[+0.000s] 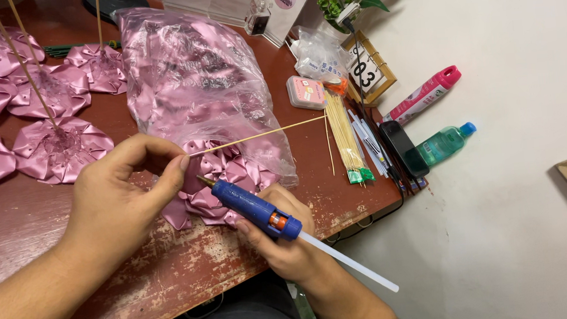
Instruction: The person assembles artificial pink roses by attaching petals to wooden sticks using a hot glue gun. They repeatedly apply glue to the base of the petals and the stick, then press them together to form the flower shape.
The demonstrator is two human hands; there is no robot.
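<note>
both hands closed, left hand [120,201] pinching skewer [257,136], right hand [283,238] gripping glue gun [250,209]

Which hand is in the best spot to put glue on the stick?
Probably the right hand. It holds the blue glue gun, and the nozzle points toward the end of the wooden stick. The left hand is busy, its fingers pinching that stick.
</note>
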